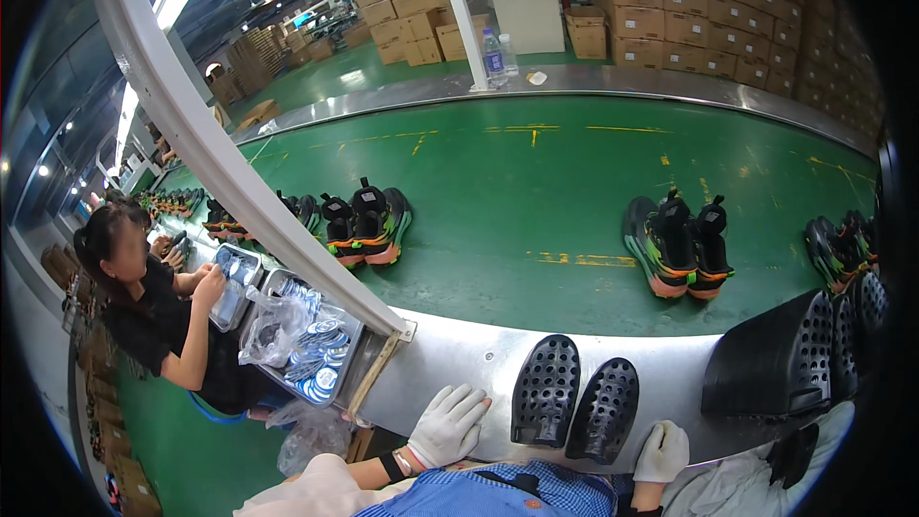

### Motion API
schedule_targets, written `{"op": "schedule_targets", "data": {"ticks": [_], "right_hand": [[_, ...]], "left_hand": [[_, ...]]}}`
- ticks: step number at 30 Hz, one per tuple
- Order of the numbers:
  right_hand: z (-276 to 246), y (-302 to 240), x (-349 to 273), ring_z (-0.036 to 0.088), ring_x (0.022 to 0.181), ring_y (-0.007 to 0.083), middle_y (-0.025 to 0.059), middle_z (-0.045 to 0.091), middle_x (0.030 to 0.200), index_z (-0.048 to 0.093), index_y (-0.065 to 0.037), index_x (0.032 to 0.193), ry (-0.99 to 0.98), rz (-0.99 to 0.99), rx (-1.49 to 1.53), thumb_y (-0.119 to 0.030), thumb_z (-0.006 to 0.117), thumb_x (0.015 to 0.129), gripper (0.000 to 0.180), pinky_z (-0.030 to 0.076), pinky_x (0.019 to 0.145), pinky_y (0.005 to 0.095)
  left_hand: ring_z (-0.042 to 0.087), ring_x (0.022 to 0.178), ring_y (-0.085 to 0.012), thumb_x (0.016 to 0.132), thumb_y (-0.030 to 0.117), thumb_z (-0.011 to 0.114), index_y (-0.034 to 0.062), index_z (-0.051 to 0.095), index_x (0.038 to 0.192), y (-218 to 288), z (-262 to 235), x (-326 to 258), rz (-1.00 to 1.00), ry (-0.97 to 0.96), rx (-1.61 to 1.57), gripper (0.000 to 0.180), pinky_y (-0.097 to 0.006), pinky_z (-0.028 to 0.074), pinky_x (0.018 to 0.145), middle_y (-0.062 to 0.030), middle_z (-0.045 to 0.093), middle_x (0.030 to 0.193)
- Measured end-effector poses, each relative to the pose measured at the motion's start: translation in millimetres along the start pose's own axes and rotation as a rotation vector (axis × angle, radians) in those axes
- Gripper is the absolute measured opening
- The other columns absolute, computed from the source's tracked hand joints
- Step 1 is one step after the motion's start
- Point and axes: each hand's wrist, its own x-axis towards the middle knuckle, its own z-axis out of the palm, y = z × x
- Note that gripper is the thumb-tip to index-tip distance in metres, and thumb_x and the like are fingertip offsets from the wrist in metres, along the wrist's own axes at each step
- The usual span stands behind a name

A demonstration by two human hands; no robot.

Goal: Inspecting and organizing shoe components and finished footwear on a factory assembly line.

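Note:
On the metal ledge in front of me lie two black, shoe-shaped plastic pieces full of round holes, a larger left piece (547, 388) and a smaller right piece (604, 409). My left hand (450, 426), in a white glove, rests flat on the ledge to their left, fingers stretched out and touching neither. To their right, my white-gloved right hand (662, 452) is curled closed at the ledge's edge. Nothing shows in it, though its palm side is hidden. Beyond the ledge, a group of black, orange and green sneakers (675, 247) stands on the green belt.
A black container (766, 359) and more perforated pieces (843, 349) occupy the right end. Left of a white post (249, 182), trays of round blue-and-white pieces (321, 354) sit beside a seated co-worker (153, 297). More sneakers (369, 220) stand left; bottles (493, 57) stand on the far ledge.

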Motion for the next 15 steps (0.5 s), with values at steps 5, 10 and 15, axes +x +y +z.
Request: {"op": "schedule_targets", "data": {"ticks": [5,10,15], "right_hand": [[-5.1,-3.9,4.1,0.059,0.071,0.032,0.0126,0.06,0.076,0.063,-0.006,0.08,-0.042,0.001,-0.034,-0.008,0.062,0.083,0.004,0.047,0.066,0.0416],[-5.6,-6.6,5.6,0.058,0.07,0.0319,0.0112,0.061,0.073,0.066,-0.009,0.078,-0.014,0.026,-0.039,-0.015,0.06,0.083,0.01,0.046,0.063,0.0441],[-6.7,-3.4,5.6,0.058,0.07,0.0317,0.0113,0.061,0.073,0.066,-0.009,0.078,-0.025,0.041,-0.045,-0.015,0.059,0.084,0.011,0.045,0.063,0.0439]], "left_hand": [[0.056,0.109,-0.0312,0.072,0.009,0.061,-0.0018,0.063,0.111,2.0,0.0,0.4,-0.002,-0.01,0.003,0.041,-0.043,0.044,0.095,-0.0146,0.061,0.114],[0.056,0.11,-0.0314,0.072,0.009,0.061,-0.0015,0.063,0.111,3.7,-0.4,0.7,-0.007,-0.01,0.005,0.04,-0.044,0.044,0.096,-0.0143,0.061,0.115],[0.055,0.111,-0.032,0.072,0.009,0.061,-0.0015,0.063,0.112,6.0,-0.5,1.1,-0.01,-0.01,0.009,0.041,-0.045,0.044,0.096,-0.0145,0.061,0.114]]}}
